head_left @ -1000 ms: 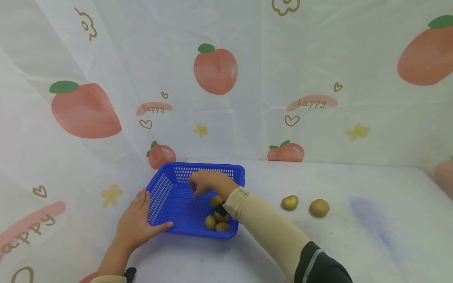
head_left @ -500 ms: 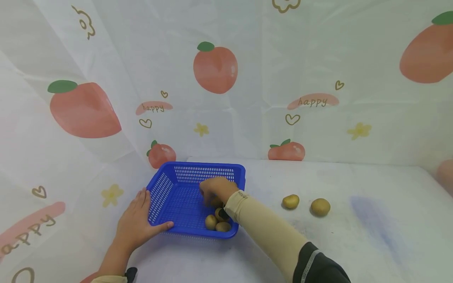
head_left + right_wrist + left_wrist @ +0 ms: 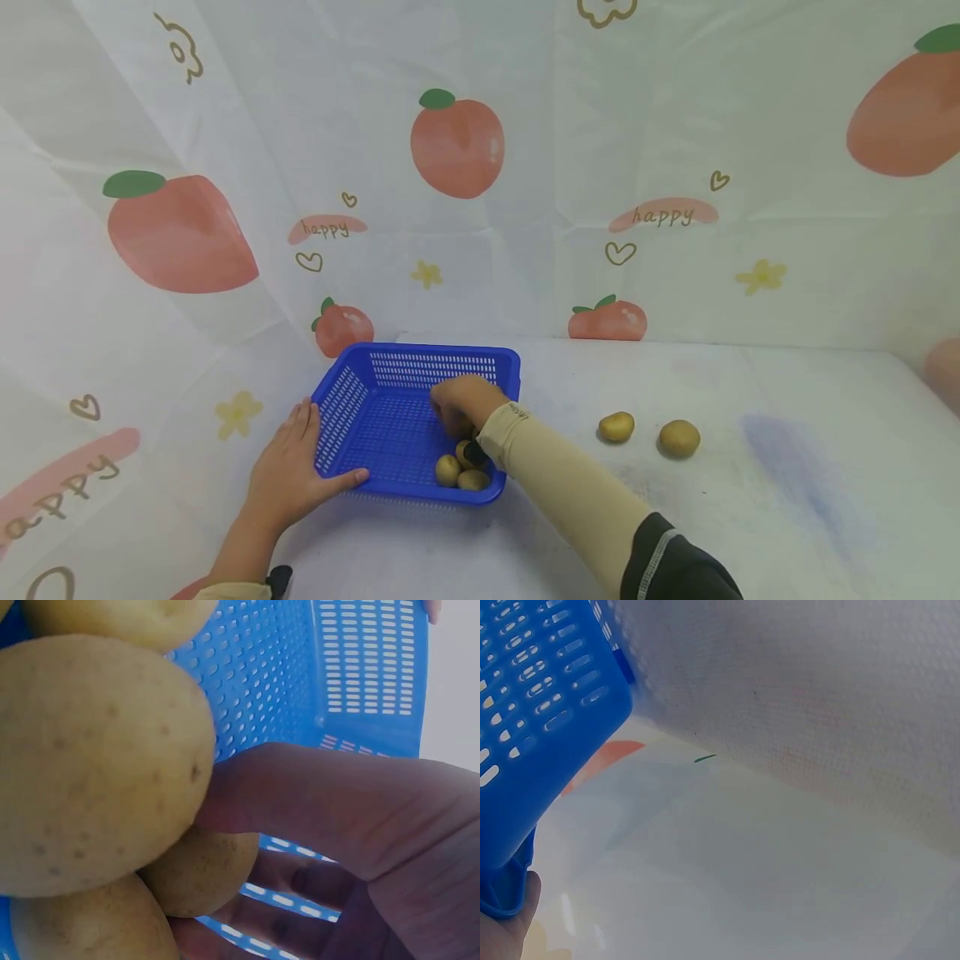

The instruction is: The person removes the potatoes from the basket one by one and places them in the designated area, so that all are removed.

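Note:
A blue plastic basket with slotted walls sits on the white surface. My left hand rests at its left front corner, fingers straight along the left side and thumb lying on the front rim. In the left wrist view, part of that hand shows at the basket's rim. Inside the basket, my right hand reaches down at the right side. The right wrist view shows its thumb and fingers around a potato. Several other potatoes lie close by in the basket's right front corner.
Two potatoes, a smaller one and a larger one, lie on the white table right of the basket. A white backdrop printed with peaches rises behind and to the left.
My right hand has moved right and down inside the basket, from above the middle to the potatoes, and its fingers have closed in. The left hand stays in place.

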`<state>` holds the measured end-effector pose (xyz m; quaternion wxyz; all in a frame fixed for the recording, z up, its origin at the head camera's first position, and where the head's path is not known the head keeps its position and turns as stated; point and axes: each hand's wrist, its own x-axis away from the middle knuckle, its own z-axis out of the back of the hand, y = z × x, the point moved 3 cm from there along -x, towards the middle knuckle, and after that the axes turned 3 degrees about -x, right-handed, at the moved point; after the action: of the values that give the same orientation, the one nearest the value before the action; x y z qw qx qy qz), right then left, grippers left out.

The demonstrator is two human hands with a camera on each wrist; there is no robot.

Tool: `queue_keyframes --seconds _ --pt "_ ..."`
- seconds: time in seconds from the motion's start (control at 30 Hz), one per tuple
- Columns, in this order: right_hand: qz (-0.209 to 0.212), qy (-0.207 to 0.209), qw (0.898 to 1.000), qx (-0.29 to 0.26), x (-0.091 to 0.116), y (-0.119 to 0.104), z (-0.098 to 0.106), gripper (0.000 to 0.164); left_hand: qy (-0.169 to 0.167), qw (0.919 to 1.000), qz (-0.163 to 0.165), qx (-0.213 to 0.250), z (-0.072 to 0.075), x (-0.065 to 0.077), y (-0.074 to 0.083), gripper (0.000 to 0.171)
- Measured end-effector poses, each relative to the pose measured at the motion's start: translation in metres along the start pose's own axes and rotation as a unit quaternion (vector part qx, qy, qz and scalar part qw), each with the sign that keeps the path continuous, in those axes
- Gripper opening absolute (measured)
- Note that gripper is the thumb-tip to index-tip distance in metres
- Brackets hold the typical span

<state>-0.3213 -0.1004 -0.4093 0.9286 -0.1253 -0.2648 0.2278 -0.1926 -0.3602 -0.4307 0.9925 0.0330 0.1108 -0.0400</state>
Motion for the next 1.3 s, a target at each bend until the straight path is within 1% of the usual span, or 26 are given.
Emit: queue_keyframes --seconds 0.07,0.13,0.23,0.3,0.4,0.5,0.63,0.7,0.77,0.9,1.0,1.13,1.17,1.3 --pt "0.019 -0.006 1.000 0.008 -0.003 0.000 0.000 0.027 0.002 1.0000 -0.001 0.001 0.000 0.000 0.000 0.141" --pt "0.050 -0.008 0.998 0.035 -0.005 -0.001 0.001 0.025 0.002 1.0000 0.000 0.002 -0.001 0.000 0.000 0.142" --pt "0.079 -0.012 0.995 0.056 -0.007 -0.003 0.004 0.023 0.002 1.0000 0.000 0.003 -0.002 0.000 -0.001 0.141" --pt "0.098 -0.005 0.993 0.065 -0.005 -0.005 0.007 0.023 -0.001 1.0000 0.000 0.003 -0.002 0.000 -0.001 0.141" --pt "0.115 0.005 0.992 0.055 0.003 -0.007 0.015 0.022 -0.003 1.0000 0.002 0.004 -0.002 0.001 -0.001 0.142" --pt "0.142 0.020 0.989 0.039 0.014 -0.010 0.025 0.024 -0.004 1.0000 0.003 0.005 -0.002 0.002 -0.001 0.142" --pt "0.189 0.032 0.981 0.010 0.030 -0.009 0.040 0.027 -0.008 0.9999 0.005 0.005 -0.001 0.002 0.000 0.142" --pt "0.222 0.046 0.974 0.001 0.038 -0.006 0.046 0.027 -0.011 0.9999 0.006 0.005 -0.001 0.002 0.000 0.142" --pt "0.260 0.065 0.963 -0.009 0.046 -0.003 0.050 0.026 -0.013 0.9999 0.007 0.004 -0.001 0.001 0.000 0.142" --pt "0.327 0.117 0.938 -0.012 0.068 0.005 0.055 0.026 -0.013 0.9999 0.006 0.007 0.000 0.001 0.000 0.142" --pt "0.363 0.151 0.919 -0.026 0.086 0.014 0.056 0.027 -0.013 0.9999 0.007 0.008 0.002 0.000 0.000 0.142" --pt "0.379 0.194 0.903 -0.053 0.108 0.032 0.053 0.031 -0.013 0.9999 0.006 0.004 0.002 0.000 0.001 0.141" --pt "0.376 0.205 0.902 -0.054 0.112 0.039 0.051 0.032 -0.013 0.9999 0.006 0.004 0.002 0.000 0.002 0.141" --pt "0.374 0.247 0.892 -0.058 0.129 0.068 0.040 0.034 -0.010 0.9999 0.005 0.002 0.002 0.001 0.002 0.142"
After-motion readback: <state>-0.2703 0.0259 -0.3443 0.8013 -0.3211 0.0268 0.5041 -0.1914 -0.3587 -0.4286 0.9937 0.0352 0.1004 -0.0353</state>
